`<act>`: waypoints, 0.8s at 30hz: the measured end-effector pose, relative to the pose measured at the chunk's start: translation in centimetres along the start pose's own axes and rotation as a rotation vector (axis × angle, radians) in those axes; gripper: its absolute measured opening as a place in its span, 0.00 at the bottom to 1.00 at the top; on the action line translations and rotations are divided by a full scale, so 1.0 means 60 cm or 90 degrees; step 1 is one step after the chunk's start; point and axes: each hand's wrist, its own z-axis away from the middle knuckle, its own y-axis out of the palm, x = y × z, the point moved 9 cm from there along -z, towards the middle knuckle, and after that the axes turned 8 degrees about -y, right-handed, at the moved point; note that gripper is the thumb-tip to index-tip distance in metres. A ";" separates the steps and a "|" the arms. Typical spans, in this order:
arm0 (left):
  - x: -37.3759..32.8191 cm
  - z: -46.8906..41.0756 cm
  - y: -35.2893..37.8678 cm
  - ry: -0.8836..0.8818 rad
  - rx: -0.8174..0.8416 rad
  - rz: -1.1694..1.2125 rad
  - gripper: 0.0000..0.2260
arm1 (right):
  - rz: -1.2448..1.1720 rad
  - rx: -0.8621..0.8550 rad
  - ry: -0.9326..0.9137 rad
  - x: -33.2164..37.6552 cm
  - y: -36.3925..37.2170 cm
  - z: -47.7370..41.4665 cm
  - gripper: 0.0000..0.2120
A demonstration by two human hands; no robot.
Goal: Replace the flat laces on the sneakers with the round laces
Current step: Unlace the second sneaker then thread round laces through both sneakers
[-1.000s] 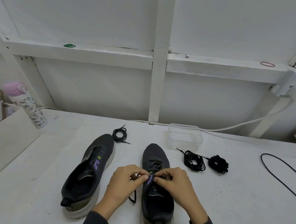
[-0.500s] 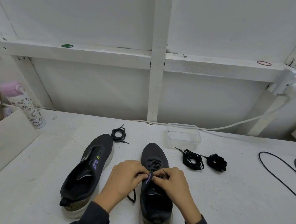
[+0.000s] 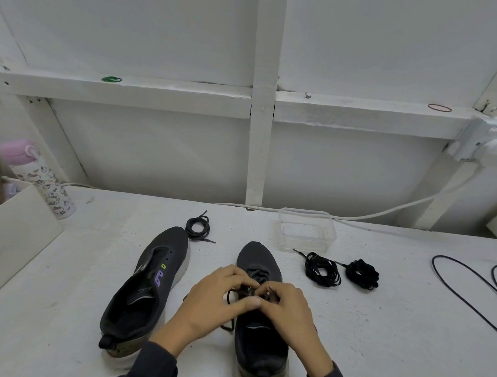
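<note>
The left hand (image 3: 215, 299) is clenched over the throat of the near sneaker (image 3: 259, 256). Its thumb presses forward and pinches a dark lace (image 3: 227, 297), which loops out beside the knuckles. The right hand (image 3: 288, 314) is curled the same way, touches the left thumb, and grasps the same lace at the eyelets. Whether this lace is flat or round cannot be told.

The near sneaker has a dark grey knit upper, a pale sole and an olive heel patch. Its toe points to twelve o'clock and its heel faces the person.

At nine o'clock, just beside it, lies the second sneaker (image 3: 150, 284). Its toe is tilted toward one o'clock and its eyelet holes are bare. A coiled lace (image 3: 197, 228) lies at its toe, at eleven o'clock from the hands. Two black lace bundles (image 3: 322, 269) (image 3: 362, 273) lie side by side at two o'clock. A clear plastic tub (image 3: 306, 217) stands behind them at one o'clock.

From three to four o'clock the white tabletop (image 3: 392, 325) runs bare as far as a black cable (image 3: 466, 289) near the right edge. A pale board (image 3: 14, 233) closes off the left side at nine o'clock, and the white wall bounds twelve o'clock.

The second sneaker carries a purple emblem (image 3: 158, 278) and a small yellow-green tab on its side, and neither is legible. The pink-lidded bottle (image 3: 40, 183) at ten o'clock has a cartoon print, with no words that can be read.
</note>
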 end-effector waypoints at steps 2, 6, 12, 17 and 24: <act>-0.001 0.003 0.005 0.009 -0.002 -0.019 0.21 | -0.038 -0.003 -0.004 -0.002 0.000 0.000 0.03; 0.003 0.006 -0.008 0.010 -0.047 -0.070 0.17 | -0.204 -0.057 0.012 -0.007 -0.006 0.004 0.03; 0.003 0.010 -0.009 0.011 -0.083 -0.090 0.15 | -0.565 -0.133 0.156 -0.039 -0.007 0.014 0.12; -0.020 -0.005 -0.008 0.033 -0.133 -0.073 0.16 | -0.583 -0.063 0.118 -0.020 -0.008 0.007 0.08; 0.002 0.003 -0.003 -0.025 -0.175 0.185 0.03 | -0.566 0.010 0.020 -0.001 -0.033 0.002 0.21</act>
